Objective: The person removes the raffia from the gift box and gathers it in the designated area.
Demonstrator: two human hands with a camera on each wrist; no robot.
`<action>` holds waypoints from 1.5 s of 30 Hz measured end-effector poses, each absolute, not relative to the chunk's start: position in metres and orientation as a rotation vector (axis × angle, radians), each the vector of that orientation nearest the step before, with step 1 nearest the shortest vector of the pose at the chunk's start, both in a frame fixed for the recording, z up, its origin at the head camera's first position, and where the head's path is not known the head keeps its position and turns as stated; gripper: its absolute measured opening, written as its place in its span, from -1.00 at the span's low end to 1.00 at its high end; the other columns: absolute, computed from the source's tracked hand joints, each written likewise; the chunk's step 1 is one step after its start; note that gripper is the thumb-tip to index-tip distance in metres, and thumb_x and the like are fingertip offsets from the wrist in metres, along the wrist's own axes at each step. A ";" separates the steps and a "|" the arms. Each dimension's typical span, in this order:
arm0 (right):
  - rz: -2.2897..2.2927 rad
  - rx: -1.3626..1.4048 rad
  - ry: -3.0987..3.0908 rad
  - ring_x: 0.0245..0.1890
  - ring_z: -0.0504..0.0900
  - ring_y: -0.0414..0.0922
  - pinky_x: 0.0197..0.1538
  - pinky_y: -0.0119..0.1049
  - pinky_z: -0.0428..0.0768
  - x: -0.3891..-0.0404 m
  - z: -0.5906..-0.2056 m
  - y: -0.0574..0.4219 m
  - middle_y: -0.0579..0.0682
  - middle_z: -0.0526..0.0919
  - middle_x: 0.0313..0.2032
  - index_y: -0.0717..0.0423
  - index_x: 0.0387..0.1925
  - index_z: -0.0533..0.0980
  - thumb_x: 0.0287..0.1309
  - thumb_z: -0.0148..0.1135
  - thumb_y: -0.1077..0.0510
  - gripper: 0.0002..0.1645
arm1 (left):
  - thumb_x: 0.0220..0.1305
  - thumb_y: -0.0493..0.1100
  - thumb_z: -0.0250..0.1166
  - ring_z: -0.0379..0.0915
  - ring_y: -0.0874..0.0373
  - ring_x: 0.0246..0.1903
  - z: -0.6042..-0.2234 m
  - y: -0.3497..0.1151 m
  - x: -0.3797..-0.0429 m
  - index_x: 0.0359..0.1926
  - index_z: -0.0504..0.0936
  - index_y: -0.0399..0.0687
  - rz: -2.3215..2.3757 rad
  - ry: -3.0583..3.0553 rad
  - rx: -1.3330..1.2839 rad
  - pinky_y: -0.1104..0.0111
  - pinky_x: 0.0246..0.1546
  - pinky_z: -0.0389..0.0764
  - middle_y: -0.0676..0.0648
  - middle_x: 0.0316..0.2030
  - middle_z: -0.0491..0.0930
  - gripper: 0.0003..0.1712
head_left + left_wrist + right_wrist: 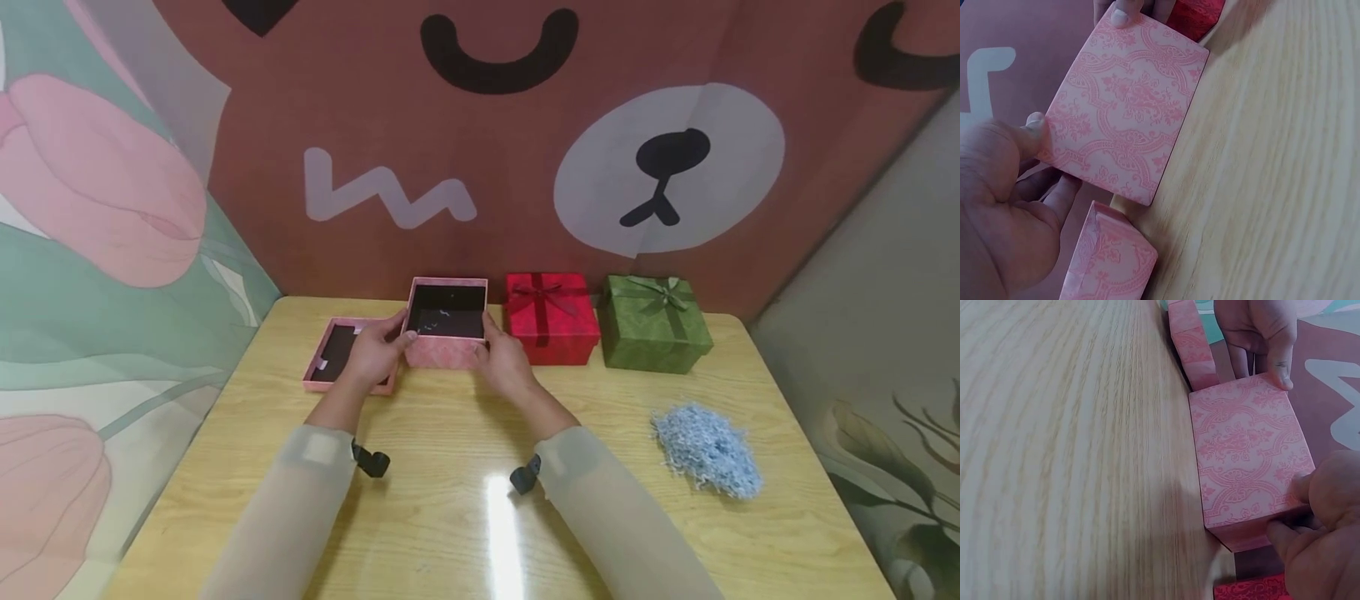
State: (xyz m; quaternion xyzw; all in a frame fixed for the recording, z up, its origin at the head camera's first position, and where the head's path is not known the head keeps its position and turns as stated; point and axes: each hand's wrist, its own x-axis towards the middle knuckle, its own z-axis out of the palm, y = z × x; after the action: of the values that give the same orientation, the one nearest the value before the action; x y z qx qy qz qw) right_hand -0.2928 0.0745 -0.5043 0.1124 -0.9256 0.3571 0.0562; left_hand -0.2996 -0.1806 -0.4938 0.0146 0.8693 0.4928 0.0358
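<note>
A pink patterned box with its top off and a dark inside stands at the back of the table, between both hands. My left hand grips its left side, thumb at the front rim; the left wrist view shows the box's pink front face. On the other side my right hand grips the right wall, with the thumb on the front face in the right wrist view. Just left of the box, partly behind my left hand, the pink lid lies with its dark inside up.
To the right stand a red gift box with a dark ribbon and a green gift box with a bow. A heap of light blue shredded paper lies on the wooden table at the right. A printed wall rises behind.
</note>
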 end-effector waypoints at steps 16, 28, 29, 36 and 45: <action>1.228 0.350 -2.735 0.07 0.73 0.01 0.15 -0.10 0.70 -0.293 -0.495 0.073 0.21 0.58 0.28 0.18 0.56 0.25 0.38 0.26 0.18 -0.21 | 0.49 0.11 0.29 0.27 -0.11 0.46 -0.488 -0.186 -0.297 0.59 0.28 0.10 1.545 2.655 0.072 -0.04 0.49 0.28 -0.14 0.45 0.40 -0.24; 1.445 0.331 -2.663 0.21 0.65 0.09 0.23 -0.14 0.64 -0.279 -0.478 0.084 0.25 0.52 0.35 0.23 0.54 0.26 0.38 0.23 0.21 -0.24 | 0.45 0.06 0.34 0.34 -0.09 0.42 -0.480 -0.181 -0.288 0.58 0.29 0.02 1.715 2.601 0.085 0.07 0.43 0.40 -0.17 0.45 0.40 -0.21; 1.432 0.333 -2.662 0.21 0.65 0.07 0.23 -0.14 0.64 -0.279 -0.477 0.086 0.23 0.52 0.35 0.23 0.53 0.27 0.38 0.23 0.22 -0.25 | 0.44 0.07 0.36 0.35 -0.09 0.42 -0.479 -0.181 -0.287 0.57 0.31 0.02 1.729 2.598 0.085 0.08 0.42 0.41 -0.17 0.44 0.42 -0.21; 1.424 0.352 -2.615 0.28 0.60 0.05 0.27 -0.16 0.62 -0.276 -0.472 0.105 0.21 0.53 0.35 0.25 0.52 0.29 0.38 0.29 0.23 -0.25 | 0.40 0.10 0.40 0.39 -0.11 0.39 -0.475 -0.174 -0.283 0.55 0.36 0.03 1.786 2.649 0.114 0.07 0.39 0.45 -0.15 0.43 0.43 -0.20; 1.515 0.300 -2.557 0.32 0.56 0.03 0.26 -0.17 0.61 -0.271 -0.465 0.133 0.18 0.50 0.38 0.27 0.52 0.28 0.37 0.35 0.21 -0.22 | 0.37 -0.04 0.44 0.33 -0.07 0.42 -0.470 -0.154 -0.275 0.48 0.47 0.01 1.919 2.624 0.197 0.12 0.44 0.38 -0.10 0.45 0.41 -0.29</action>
State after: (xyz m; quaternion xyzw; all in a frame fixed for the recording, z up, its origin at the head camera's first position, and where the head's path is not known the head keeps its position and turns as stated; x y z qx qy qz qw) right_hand -0.2705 0.1325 -0.4651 0.1000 -0.8535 0.5056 0.0771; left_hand -0.2755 -0.1543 -0.4704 0.0604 0.8044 0.5882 -0.0575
